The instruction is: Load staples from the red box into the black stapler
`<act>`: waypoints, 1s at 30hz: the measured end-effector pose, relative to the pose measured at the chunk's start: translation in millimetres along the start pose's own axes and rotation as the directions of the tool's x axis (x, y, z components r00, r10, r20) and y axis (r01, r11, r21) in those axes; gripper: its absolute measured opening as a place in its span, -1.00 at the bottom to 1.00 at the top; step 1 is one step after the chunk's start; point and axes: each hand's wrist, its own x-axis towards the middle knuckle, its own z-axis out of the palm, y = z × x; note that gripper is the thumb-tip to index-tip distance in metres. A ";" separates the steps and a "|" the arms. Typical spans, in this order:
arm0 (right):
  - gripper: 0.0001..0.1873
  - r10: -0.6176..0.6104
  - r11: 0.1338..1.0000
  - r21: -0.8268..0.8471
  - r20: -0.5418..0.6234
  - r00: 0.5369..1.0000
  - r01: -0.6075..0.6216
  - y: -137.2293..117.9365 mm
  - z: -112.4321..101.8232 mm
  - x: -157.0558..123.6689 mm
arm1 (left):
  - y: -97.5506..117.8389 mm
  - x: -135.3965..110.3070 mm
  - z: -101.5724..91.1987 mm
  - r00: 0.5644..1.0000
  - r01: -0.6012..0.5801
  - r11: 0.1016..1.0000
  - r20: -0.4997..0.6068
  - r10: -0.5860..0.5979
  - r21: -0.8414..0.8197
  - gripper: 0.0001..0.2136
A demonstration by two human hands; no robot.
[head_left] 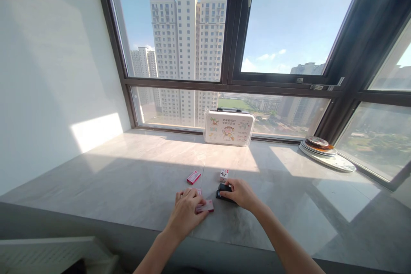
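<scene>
My left hand is closed on a small red-and-white box, thumb and fingers at its left end. Another box of the same colours is partly hidden behind these fingers. A third red-and-white box lies flat a little farther back, apart from the hand. To the right, my right hand grips a black stapler low on the counter, thumb on the near side and fingers over the top. Just behind the stapler stands a small white box with a dark printed picture.
A white cartoon-printed case with a dark handle stands upright against the window. Stacked plates sit at the right by the glass. The grey marble-like counter ends at a front edge near my forearms. A pale object lies below left.
</scene>
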 end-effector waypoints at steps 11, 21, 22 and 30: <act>-0.63 0.016 0.999 -0.051 0.018 1.000 -0.015 -1.8 0.4 -2.0 | -48.1 18.0 -15.2 0.994 -0.076 0.978 0.058 0.089 -0.197 -0.81; -0.60 0.039 0.996 -0.081 0.038 0.999 -0.036 0.0 3.3 -1.6 | -80.2 8.7 14.2 0.995 0.020 0.993 -0.097 -0.031 -0.113 -0.59; -0.60 0.040 0.996 -0.084 0.039 0.998 -0.036 -0.5 3.1 -2.0 | -84.7 10.9 18.2 0.994 0.031 0.994 -0.101 -0.042 -0.103 -0.52; -0.64 0.052 0.991 -0.124 0.023 0.998 -0.049 -7.0 -3.0 -16.0 | -99.1 41.4 40.8 0.997 -0.066 0.994 0.028 0.069 -0.088 -0.28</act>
